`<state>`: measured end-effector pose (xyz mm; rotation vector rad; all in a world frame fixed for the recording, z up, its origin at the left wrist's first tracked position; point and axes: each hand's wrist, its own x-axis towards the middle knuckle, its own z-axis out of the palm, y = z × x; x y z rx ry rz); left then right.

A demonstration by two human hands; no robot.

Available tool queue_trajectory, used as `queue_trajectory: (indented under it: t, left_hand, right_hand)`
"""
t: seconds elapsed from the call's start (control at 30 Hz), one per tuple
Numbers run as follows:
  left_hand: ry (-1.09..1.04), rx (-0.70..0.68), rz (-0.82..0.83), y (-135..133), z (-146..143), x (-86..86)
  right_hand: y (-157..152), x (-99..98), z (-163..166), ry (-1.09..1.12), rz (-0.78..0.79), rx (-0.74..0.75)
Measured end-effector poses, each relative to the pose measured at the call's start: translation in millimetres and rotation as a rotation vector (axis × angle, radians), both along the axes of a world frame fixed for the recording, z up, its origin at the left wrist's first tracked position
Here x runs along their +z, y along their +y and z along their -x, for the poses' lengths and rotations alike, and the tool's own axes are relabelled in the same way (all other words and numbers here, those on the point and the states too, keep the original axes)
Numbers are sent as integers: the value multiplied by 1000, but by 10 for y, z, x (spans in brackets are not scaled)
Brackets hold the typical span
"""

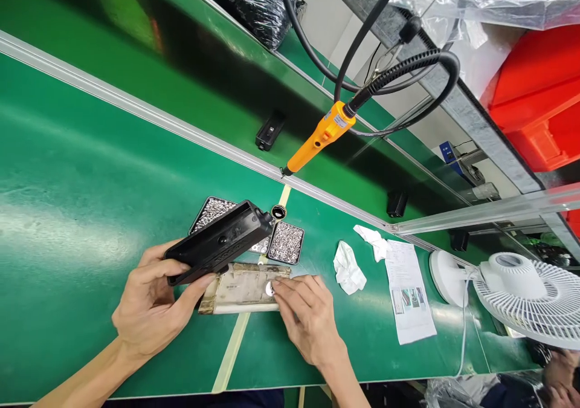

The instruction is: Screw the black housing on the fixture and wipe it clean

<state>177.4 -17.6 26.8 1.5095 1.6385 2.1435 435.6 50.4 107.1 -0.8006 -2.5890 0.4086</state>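
Head view — left hand [149, 302] holds black housing [220, 239]; printed sheet [408, 284] — illegible.

My left hand [151, 302] gripped a black housing [217, 245], tilted, above a worn, taped block [242, 287], while my right hand [308, 314] held a small white disc [269, 289] over that block. Trays [283, 261] of small metal parts [287, 242] lay beyond, and an orange screwdriver [317, 139] hung over the green bench [90, 214].

left hand [151, 304]: clasping, thumb opposed | right hand [307, 315]: palm down, fingertips pinched
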Motion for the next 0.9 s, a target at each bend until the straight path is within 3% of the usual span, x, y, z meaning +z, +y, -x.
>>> queue_trajectory:
  t: [0.1,0.23,0.6,0.9]
  left_hand:
    - [1,0,-5,4,8,-5]
    - [-3,6,0,16,12,-23]
    - [-80,14,106,-13,-52,78]
    - [-103,-49,90,-7,-55,44]
  right_hand:
    - [-35,-39,31,109,124,-120]
    - [-73,-55,75,156,190,-174]
    - [-134,-97,163,155,104,-221]
    - [-123,-91,166,160,99,-223]
